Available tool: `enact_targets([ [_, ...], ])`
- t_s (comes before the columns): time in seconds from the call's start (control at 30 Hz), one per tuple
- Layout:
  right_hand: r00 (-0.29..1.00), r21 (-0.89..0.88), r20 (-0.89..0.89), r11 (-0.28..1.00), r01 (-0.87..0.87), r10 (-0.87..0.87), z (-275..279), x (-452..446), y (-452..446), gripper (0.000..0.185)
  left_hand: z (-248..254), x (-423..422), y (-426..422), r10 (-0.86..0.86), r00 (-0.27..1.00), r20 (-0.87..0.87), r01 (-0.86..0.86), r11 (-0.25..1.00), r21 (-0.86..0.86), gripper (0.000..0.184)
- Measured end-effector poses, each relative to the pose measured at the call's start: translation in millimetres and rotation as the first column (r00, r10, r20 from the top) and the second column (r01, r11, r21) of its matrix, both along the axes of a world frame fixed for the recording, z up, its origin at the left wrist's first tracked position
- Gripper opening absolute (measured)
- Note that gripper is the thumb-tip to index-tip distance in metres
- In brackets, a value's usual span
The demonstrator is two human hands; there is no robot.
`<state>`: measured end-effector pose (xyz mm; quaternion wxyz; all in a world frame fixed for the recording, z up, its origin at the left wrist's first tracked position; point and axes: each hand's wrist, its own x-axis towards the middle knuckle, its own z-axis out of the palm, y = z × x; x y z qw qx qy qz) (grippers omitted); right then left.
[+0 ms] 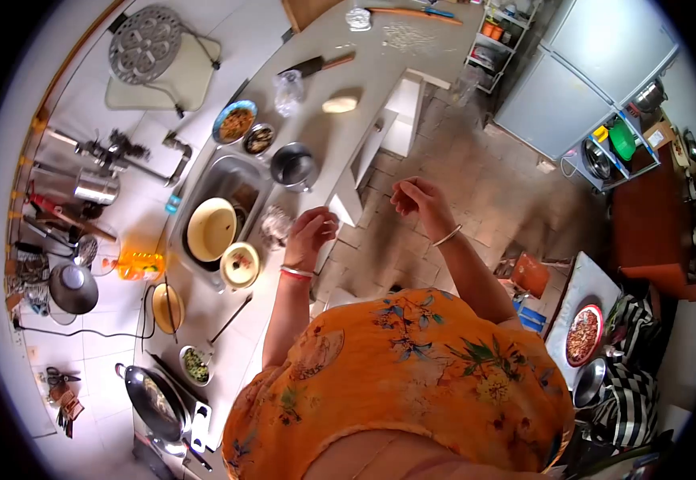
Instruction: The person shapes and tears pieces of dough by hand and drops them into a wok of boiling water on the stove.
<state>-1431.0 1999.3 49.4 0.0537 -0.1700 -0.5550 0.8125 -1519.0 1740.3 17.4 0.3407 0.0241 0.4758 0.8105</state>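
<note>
My left hand (312, 232) is over the counter's front edge, its fingers curled in; whether it holds anything cannot be made out. To its left lies a crumpled clear plastic bag (276, 226). A dark metal pot (293, 166) stands just beyond it. My right hand (418, 200) hangs in the air above the tiled floor, fingers bent and drawn together around something I cannot make out, if anything. The sink (264, 178) holds a large cream basin (211, 230). At the sink's near corner is a smaller cream bowl (241, 266) with bits of food in it.
Farther along the counter are a cleaver (312, 66), a pale piece of food (340, 105) and a blue-rimmed bowl (235, 122). A wok (154, 402) and a bowl of chopped greens (196, 365) stand near left. The refrigerator (556, 100) is back right.
</note>
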Motion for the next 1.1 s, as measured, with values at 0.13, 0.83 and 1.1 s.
enact_targets([
  [0.13,0.999,-0.039,-0.022,0.999,0.026,-0.027,-13,-13,69,0.02,-8,-28,103,-0.154,0.988,0.011,0.154,0.984,-0.09,0.028],
  [0.83,0.965,0.258,0.263,0.963,-0.076,0.005,-97,-364,497,0.02,-94,-357,544,-0.109,0.984,0.142,0.133,0.975,-0.177,0.026],
  [1.1,0.982,0.938,0.13,0.303,-0.166,0.136,-192,-543,601,0.02,-104,-388,591,0.076,0.975,0.208,-0.016,0.961,-0.276,0.022],
])
